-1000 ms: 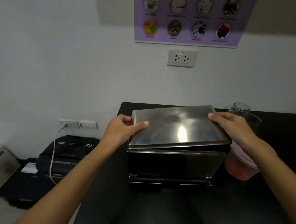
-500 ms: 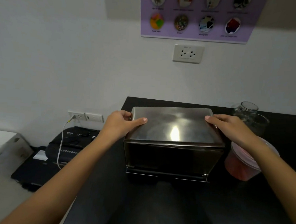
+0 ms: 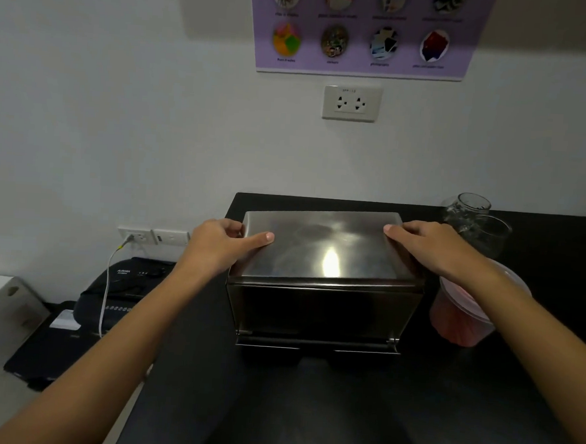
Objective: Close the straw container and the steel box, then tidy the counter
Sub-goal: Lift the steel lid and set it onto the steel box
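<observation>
Both hands grip the steel box's lid, which sits flat.
Left hand and right hand clasp opposite lid edges; a pink tub crowds the right wrist, bare counter nearer.

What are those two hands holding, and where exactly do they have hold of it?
The lid of the steel box. The left hand grips the lid's left edge, the right hand its right edge, thumbs resting on top.
</observation>
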The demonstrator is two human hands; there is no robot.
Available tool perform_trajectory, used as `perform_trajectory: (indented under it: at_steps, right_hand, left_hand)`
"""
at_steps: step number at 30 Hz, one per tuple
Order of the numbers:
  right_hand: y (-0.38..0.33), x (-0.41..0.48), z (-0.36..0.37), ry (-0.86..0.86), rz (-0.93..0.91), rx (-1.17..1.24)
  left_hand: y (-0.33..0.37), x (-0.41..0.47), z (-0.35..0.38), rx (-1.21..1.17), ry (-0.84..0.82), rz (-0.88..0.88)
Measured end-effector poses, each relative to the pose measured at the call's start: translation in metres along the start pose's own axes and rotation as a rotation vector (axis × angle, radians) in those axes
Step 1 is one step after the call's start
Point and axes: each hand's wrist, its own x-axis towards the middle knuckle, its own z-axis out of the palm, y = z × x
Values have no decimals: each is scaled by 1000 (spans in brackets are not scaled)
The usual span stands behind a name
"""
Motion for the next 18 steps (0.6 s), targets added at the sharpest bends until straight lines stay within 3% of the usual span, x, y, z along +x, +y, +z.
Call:
perform_trajectory:
  at_steps: [3,13,16,18]
  right_hand:
    - [-1,-1,0,-30,10,-92]
    - [4,-4,4,-25,13,-29]
    - [12,-3,9,-37,28,64]
    - [19,-5,10,-40,62,250]
  left_hand:
    - [-1,0,0,12,3,13]
    - [-5,-1,1,-17,-7,25]
    - [-14,-5,-3,-167,-29,11]
    - [-25,-10,-4,-284,-69,-19]
